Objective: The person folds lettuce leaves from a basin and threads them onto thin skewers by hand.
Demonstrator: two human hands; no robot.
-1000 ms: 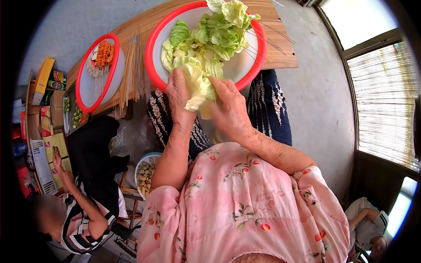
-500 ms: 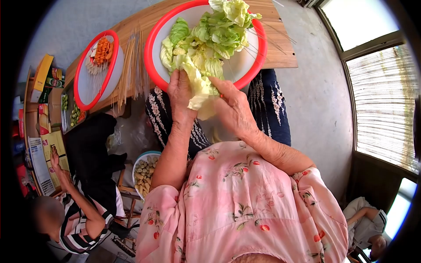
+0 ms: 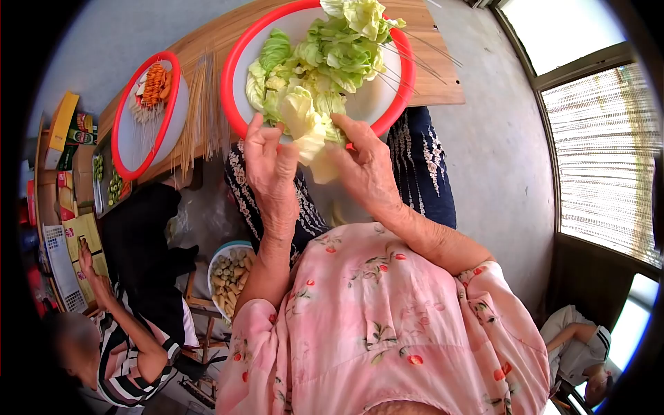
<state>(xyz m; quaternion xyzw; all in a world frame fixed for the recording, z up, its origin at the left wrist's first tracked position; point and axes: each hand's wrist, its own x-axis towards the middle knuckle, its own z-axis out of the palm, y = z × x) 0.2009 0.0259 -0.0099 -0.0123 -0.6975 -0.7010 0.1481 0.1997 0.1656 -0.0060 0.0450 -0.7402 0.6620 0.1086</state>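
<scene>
Pale green lettuce leaves (image 3: 342,59) lie heaped in a large red-rimmed white basin (image 3: 234,86). Over its near edge, a loose yellowish lettuce leaf (image 3: 324,164) hangs from my right hand (image 3: 370,166), whose thumb and fingers pinch it. My left hand (image 3: 271,166) is raised just left of this leaf, its fingers bent and apart from the thumb, with nothing visible in it. Thin skewers (image 3: 408,66) poke out from the leaves at the basin's right side.
More bamboo skewers (image 3: 203,104) lie on the wooden table (image 3: 443,79), beside a smaller red-rimmed basin (image 3: 124,131) with skewered orange and white food. A bucket of pale pieces (image 3: 229,277) stands below left. One person (image 3: 131,360) sits at lower left, another (image 3: 577,346) at lower right.
My left hand has come off the lettuce and drawn back left and down, its fingers opening. My right hand stays at the leaf, with only a slight shift.
</scene>
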